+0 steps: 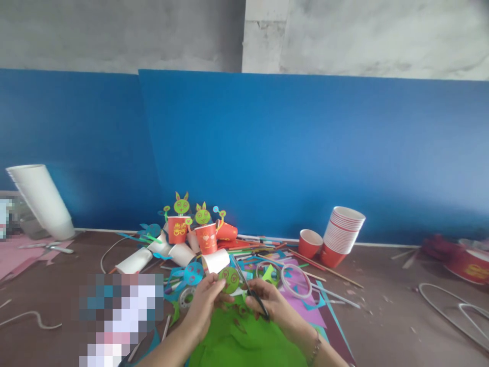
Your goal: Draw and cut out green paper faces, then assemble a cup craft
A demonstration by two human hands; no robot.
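To the left, a tall stack of white paper cups [42,201] leans on the brown counter [389,316]. Next come loose white paper cups [133,260] on their sides, then two upright red printed paper cups [178,230] topped with flat green rabbit faces. A flat blue rabbit head [193,273] lies just beyond my left grip [206,298]; coloured sticks and scraps crowd the space ahead. A pale ring [283,280] stands just beside my right grip [270,299], and a leaning stack of red-and-white paper cups [341,234] stands farther right.

My forearms slant inward from the lower corners. My left grip is pinched on a round green paper disc with red markings [229,280], in front of me; my right is curled around black-handled metal scissors [263,309], blades pointing forward beside the disc.
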